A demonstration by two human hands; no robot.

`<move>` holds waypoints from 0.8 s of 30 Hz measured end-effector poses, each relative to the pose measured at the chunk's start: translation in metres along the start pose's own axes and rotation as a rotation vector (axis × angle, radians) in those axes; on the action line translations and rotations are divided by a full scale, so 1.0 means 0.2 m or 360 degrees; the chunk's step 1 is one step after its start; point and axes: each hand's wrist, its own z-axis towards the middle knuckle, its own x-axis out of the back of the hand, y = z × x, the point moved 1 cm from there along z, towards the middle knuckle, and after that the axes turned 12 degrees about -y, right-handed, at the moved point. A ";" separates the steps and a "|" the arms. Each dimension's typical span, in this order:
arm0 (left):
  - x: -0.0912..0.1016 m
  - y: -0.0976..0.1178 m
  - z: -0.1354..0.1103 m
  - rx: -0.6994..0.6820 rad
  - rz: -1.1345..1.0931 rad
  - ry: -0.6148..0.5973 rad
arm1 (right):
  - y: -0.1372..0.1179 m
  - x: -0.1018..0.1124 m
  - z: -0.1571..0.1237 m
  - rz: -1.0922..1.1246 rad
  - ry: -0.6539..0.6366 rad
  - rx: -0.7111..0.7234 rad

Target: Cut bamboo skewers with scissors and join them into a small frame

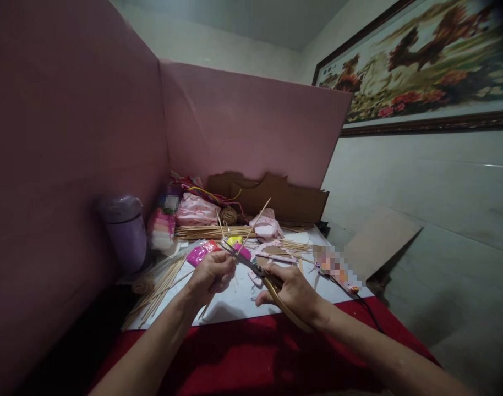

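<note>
Step in hand, as judged: trimming of a stick with scissors. The stick, thin, pale and straight, apparently wood or bamboo, is pinched in the clenched left hand and slants up to the right above the table; a second sliver is held with it. The scissors' brass-coloured loop handles are gripped by the right hand; the dark blades are set at the stick just beside the left fingertips, and how far apart they stand cannot be told. A clean cut is judged to call for a firm pinch near the blades and a square squeeze. A tied stick bundle, a glossy pink packet, a twine ball and jagged cardboard are noted behind.
</note>
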 end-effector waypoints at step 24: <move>0.00 0.00 0.03 -0.0300 0.0192 0.0470 | 0.30 -0.02 0.13 -0.0907 -0.0006 -0.0727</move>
